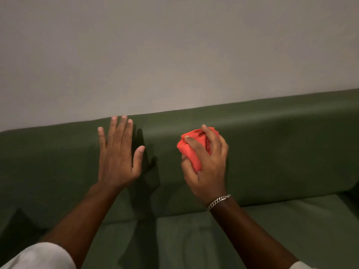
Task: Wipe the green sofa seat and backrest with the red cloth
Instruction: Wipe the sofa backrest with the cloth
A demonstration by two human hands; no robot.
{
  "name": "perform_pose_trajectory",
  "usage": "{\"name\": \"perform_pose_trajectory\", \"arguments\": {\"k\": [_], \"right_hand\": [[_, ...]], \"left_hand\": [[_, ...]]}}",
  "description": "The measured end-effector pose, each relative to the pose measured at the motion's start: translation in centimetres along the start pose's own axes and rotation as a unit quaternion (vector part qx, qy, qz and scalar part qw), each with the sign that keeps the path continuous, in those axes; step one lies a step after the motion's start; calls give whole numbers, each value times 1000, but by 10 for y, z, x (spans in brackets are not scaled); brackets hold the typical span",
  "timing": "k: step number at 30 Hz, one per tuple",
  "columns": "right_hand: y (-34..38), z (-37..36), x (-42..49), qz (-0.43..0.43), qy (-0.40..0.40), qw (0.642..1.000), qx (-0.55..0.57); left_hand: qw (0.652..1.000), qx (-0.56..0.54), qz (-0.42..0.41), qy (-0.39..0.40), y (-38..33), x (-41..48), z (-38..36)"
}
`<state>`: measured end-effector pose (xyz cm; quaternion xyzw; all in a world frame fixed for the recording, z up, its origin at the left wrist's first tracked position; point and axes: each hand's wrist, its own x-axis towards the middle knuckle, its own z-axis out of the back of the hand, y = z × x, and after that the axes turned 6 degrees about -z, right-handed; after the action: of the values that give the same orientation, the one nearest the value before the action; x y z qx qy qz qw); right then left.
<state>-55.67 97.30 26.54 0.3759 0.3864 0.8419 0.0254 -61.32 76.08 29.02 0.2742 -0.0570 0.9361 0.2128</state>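
The green sofa backrest runs across the middle of the view, with the green seat below it. My right hand is shut on the bunched red cloth and holds it against the backrest near its upper part. A silver chain bracelet sits on that wrist. My left hand is open with fingers spread, flat in front of the backrest to the left of the cloth; whether it touches the surface I cannot tell.
A plain pale wall rises directly behind the top edge of the backrest. A seam divides two seat cushions below my hands. The sofa extends to the right and left beyond the view.
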Motion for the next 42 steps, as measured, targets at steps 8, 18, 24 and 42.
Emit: {"name": "perform_pose_trajectory", "arguments": {"k": [8, 18, 24, 42], "right_hand": [[92, -105, -27, -23, -17, 999, 13], [132, -210, -26, 91, 13, 984, -156], [96, -203, -29, -30, -96, 981, -167], [148, -199, -63, -11, 132, 991, 6]], "left_hand": [[999, 34, 25, 26, 168, -56, 30], [994, 102, -13, 47, 240, -56, -21], [993, 118, -14, -7, 244, -56, -35], [875, -426, 225, -56, 145, -86, 5]]}}
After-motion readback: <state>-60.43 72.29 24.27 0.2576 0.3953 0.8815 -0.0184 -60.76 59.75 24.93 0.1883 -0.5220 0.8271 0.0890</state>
